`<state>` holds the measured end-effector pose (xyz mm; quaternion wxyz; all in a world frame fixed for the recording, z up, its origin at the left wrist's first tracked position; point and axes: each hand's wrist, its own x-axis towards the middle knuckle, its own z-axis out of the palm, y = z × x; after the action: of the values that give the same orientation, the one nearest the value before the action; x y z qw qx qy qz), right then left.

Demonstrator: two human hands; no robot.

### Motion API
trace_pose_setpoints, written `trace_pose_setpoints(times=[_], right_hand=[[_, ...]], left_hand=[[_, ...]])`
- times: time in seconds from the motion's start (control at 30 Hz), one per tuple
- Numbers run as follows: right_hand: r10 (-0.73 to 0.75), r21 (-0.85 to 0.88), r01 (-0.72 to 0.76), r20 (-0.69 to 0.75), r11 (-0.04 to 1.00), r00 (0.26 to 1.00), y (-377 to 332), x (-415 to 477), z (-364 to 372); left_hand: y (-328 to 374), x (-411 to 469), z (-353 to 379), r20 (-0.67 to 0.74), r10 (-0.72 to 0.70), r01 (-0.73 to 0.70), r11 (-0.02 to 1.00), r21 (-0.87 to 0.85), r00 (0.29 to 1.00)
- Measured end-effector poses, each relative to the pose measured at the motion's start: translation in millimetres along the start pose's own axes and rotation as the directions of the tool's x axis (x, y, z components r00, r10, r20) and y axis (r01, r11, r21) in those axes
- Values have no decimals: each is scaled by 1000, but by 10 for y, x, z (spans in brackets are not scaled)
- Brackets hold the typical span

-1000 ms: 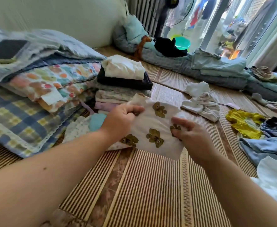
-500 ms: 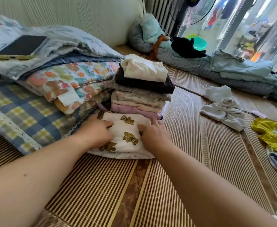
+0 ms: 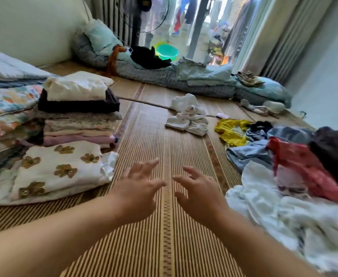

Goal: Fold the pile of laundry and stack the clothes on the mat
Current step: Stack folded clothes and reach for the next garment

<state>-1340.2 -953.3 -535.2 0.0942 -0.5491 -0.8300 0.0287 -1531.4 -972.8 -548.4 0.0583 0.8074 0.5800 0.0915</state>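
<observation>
- Over the bare mat (image 3: pixel 164 226), the left hand (image 3: pixel 136 188) and right hand (image 3: pixel 200 190) hover side by side, fingers spread, holding nothing.
- The unfolded pile (image 3: pixel 288 188) lies just right, nearer the right hand.
- The folded bear-print cloth (image 3: pixel 60 168) lies left, before the stack (image 3: pixel 78 112).

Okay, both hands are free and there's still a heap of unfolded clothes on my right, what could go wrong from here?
1. The tall folded stack looks uneven, with the cream piece on top overhanging; adding more may tip it.
2. The bear-print cloth lies low beside that stack, near the left hand; a careless sweep might rumple it.
3. In the unfolded heap, the red garment lies tangled over white fabric, so the right hand may drag several pieces at once.
</observation>
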Motion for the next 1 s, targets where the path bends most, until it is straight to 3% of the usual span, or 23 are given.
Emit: trace_pose_setpoints(times=[0.1, 0.27, 0.57, 0.63, 0.7, 0.77, 0.83, 0.9, 1.0], right_hand=[[194, -21, -194, -13, 981, 981, 664, -464, -223], [497, 60, -494, -51, 868, 866, 1567, -1072, -478], [584, 208, -583, 62, 785, 809, 2324, -1495, -611], [572, 228, -570, 66, 789, 818, 2350, -1546, -567], [547, 239, -541, 45, 806, 836, 2342, -1558, -530], [509, 252, -504, 48, 826, 859, 2323, -1561, -491], [460, 247, -475, 122, 844, 880, 2271, -1576, -456], [427, 215, -467, 209, 858, 880, 2184, -1566, -413], [493, 210, -505, 110, 837, 863, 2104, -1518, -401]], left_hand=[[862, 236, 77, 70, 167, -165, 986, -36, 983], [1966, 646, 354, 108, 234, -220, 967, -131, 966], [2336, 1100, 675, 239, 177, -181, 983, -3, 955], [2301, 1105, 624, 173, 131, -97, 976, -196, 976], [2281, 1100, 492, 136, 17, 60, 839, -541, 991], [2300, 1096, 305, 138, -41, 132, 649, -749, 990], [2381, 1070, 115, 141, -53, 146, 566, -812, 989], [2502, 1051, -26, 133, -53, 140, 555, -820, 990], [2689, 1020, -175, 109, -60, 125, 493, -861, 992]])
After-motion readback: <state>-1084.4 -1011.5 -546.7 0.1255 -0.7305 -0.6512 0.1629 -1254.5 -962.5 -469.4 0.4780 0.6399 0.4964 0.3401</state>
